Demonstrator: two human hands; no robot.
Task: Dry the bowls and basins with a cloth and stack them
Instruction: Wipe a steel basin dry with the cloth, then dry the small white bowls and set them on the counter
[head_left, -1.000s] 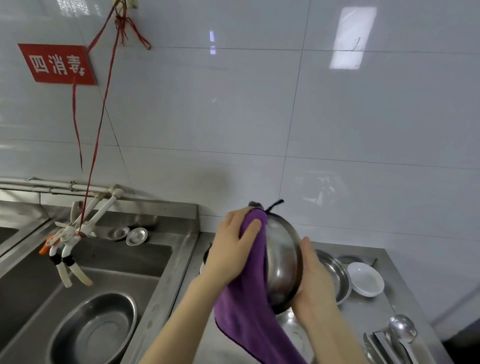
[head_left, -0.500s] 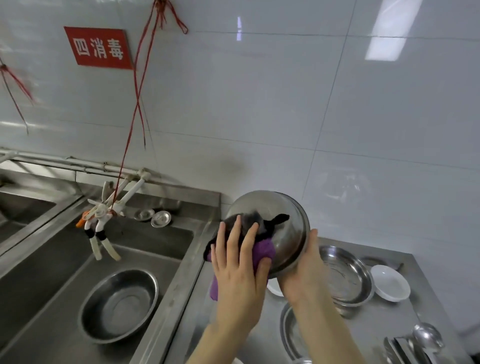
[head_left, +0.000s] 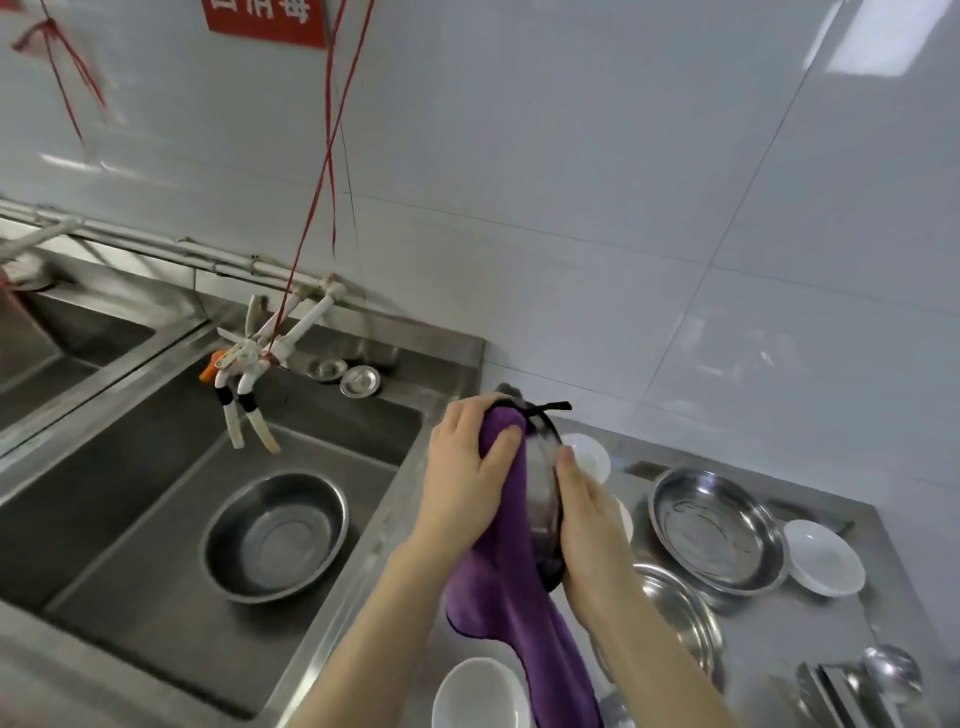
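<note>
While a white bowl (head_left: 475, 696) sits nearest on the tabletop (head_left: 779, 639), partly hidden by the hanging tail of the purple cloth (head_left: 514, 587), the left hand (head_left: 467, 467) curls its fingers over that cloth and presses it against a steel bowl (head_left: 545, 483) held on edge above the tabletop, and the right hand (head_left: 587, 525) grips the bowl's other side, thumb on the rim. The right forearm covers part of a steel basin (head_left: 680, 618); beyond lie a wider basin (head_left: 717, 530), two small white dishes (head_left: 823, 558) and a ladle (head_left: 888, 670). Further left, a deep basin (head_left: 275, 535) rests in the sink (head_left: 130, 519) below a tap (head_left: 249, 384) and red strings (head_left: 327, 156).
</note>
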